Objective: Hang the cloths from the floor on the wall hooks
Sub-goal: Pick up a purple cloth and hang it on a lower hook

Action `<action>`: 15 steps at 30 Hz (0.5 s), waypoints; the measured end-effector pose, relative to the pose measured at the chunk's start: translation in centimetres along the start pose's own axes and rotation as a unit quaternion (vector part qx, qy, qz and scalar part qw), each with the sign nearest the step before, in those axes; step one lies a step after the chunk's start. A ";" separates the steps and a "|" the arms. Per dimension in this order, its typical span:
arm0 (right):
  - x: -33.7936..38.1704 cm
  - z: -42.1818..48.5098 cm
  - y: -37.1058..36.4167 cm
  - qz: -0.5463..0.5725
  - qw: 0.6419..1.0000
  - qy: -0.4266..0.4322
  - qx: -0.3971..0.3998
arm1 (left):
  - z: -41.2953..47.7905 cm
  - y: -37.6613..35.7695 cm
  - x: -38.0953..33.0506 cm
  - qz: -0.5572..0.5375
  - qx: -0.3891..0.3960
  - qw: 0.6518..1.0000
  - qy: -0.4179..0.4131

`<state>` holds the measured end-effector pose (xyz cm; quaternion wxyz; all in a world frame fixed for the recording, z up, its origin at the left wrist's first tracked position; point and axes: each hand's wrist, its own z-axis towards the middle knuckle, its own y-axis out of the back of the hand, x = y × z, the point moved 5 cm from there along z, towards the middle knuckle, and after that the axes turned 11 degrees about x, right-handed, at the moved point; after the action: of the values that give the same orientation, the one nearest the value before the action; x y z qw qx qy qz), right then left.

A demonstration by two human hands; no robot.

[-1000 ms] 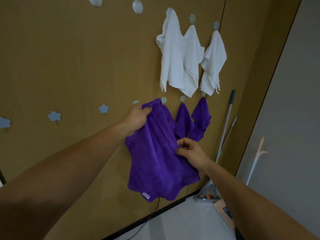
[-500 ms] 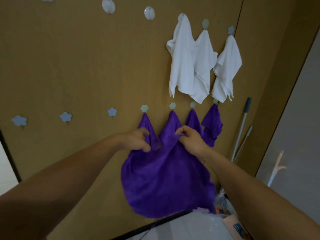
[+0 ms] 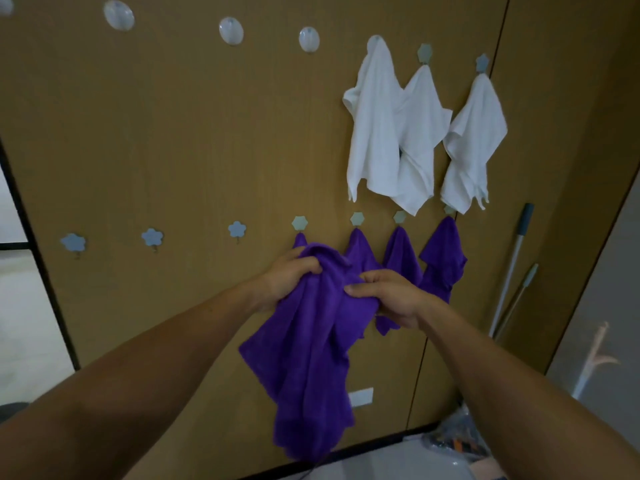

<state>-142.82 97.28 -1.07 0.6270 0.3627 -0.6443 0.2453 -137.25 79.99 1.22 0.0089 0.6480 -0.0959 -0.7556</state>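
Note:
I hold a purple cloth [image 3: 311,348] bunched in front of the wooden wall [image 3: 173,133]. My left hand [image 3: 287,280] grips its upper left fold, and my right hand [image 3: 388,296] pinches the fold beside it. The cloth hangs down between my forearms. Behind it, several purple cloths [image 3: 443,258] hang from the lower row of flower hooks [image 3: 357,218]; the leftmost shows only its tip [image 3: 300,239]. Three white cloths [image 3: 377,133] hang from the upper hooks. Three blue flower hooks [image 3: 237,229] to the left and three oval hooks [image 3: 231,31] above are bare.
Two mop handles [image 3: 512,268] lean against the wall at the right, with a pale pink stand [image 3: 597,362] beyond them. Bags and clutter [image 3: 457,434] lie on the floor at the lower right. A white socket plate [image 3: 361,397] sits low on the wall. A dark door frame [image 3: 34,237] borders the left.
My hands have come closer together and gathered the spread purple cloth into a narrower bunch. The view has shifted left, showing more bare hooks.

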 end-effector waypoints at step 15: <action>3.4 1.3 -1.5 0.083 0.985 0.083 -0.125 | -2.5 3.5 0.3 0.137 -0.109 0.982 -0.070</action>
<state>-142.29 94.83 1.95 0.6960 0.2049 -0.6437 0.2434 -135.18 76.19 1.14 0.1756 0.5694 -0.1014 -0.7967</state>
